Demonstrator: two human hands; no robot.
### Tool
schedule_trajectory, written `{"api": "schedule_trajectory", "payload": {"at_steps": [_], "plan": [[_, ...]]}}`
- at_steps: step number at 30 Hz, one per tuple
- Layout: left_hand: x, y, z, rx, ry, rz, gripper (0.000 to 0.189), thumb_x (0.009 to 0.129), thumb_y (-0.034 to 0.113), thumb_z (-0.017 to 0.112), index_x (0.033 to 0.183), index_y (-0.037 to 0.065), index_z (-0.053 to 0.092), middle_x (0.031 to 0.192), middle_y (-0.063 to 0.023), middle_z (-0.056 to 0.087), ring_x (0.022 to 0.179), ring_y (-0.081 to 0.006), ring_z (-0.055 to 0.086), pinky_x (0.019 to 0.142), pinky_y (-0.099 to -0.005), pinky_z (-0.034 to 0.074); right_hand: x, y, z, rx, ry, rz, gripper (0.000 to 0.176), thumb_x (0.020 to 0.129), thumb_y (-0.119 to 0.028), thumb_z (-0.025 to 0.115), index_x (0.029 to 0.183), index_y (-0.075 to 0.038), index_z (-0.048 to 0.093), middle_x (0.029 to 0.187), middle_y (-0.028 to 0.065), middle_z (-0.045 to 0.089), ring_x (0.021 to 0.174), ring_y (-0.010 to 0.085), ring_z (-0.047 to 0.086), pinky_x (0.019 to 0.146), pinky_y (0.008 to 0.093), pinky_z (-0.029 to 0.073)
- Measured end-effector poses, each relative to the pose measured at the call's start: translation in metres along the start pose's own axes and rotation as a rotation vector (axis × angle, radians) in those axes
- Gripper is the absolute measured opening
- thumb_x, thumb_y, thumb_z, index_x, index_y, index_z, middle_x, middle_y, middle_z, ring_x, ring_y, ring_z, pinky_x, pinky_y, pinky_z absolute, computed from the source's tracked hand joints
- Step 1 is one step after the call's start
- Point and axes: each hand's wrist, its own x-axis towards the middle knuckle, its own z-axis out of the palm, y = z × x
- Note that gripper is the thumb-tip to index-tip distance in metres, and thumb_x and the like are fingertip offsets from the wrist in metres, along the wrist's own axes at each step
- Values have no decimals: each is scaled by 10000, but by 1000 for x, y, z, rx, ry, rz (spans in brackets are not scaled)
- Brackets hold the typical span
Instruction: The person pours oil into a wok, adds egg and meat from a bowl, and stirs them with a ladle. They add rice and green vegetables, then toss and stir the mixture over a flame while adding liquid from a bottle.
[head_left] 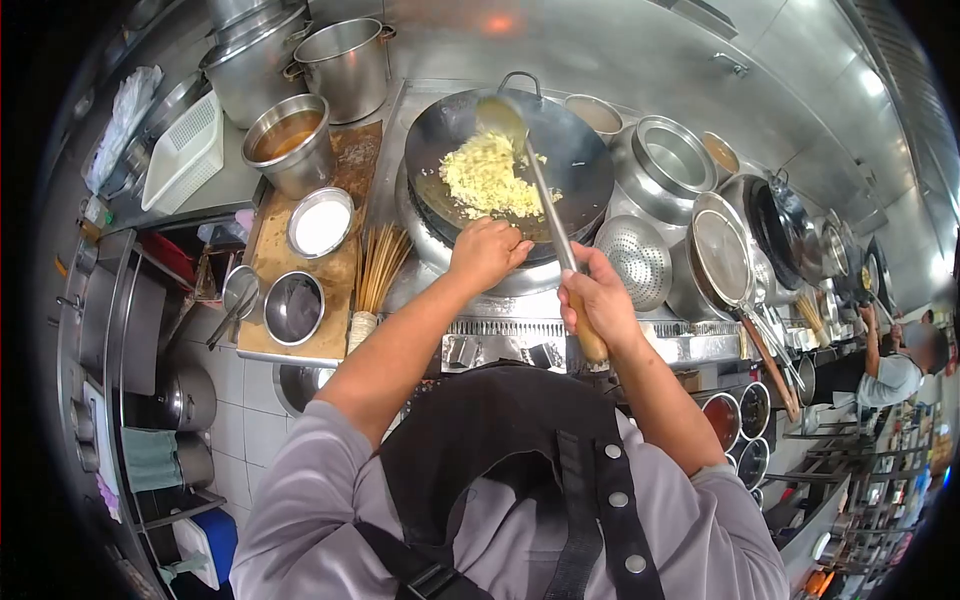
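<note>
A large dark wok (572, 205) sits on the stove, with yellow-and-white fried rice or scrambled egg (487, 178) heaped in its middle. My left hand (487, 255) is closed at the wok's near rim; whatever part of the rim or handle lies inside the fingers is hidden. A long ladle (543, 195) slants across the wok, its blurred bowl over the far side of the food. My right hand (601, 300) is wrapped around the ladle's wooden handle, near the stove's front edge.
Left of the stove, a bamboo brush (381, 265), a bowl of white grains (321, 222) and a pot of brown liquid (290, 145) stand close by. A perforated strainer (634, 262) and stacked pans (676, 155) flank the wok's right. Another person (893, 365) works farther right.
</note>
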Motion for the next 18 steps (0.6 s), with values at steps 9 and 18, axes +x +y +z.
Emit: {"api": "schedule_trajectory", "payload": {"at_steps": [9, 18], "plan": [[4, 1, -4, 3, -64, -10, 317, 869, 342, 703, 682, 94, 639, 718, -65, 616, 737, -296, 618, 708, -438, 515, 43, 43, -29, 479, -49, 268, 382, 1020, -145, 517, 1389, -161, 417, 765, 61, 543, 514, 122, 468, 432, 276, 412], [3, 0, -5, 1, -65, 4, 323, 885, 347, 686, 700, 85, 646, 722, -80, 627, 732, -312, 616, 714, -447, 513, 22, 31, -36, 474, -183, 226, 438, 989, -154, 562, 1401, -135, 416, 746, 51, 559, 495, 125, 477, 427, 282, 408]]}}
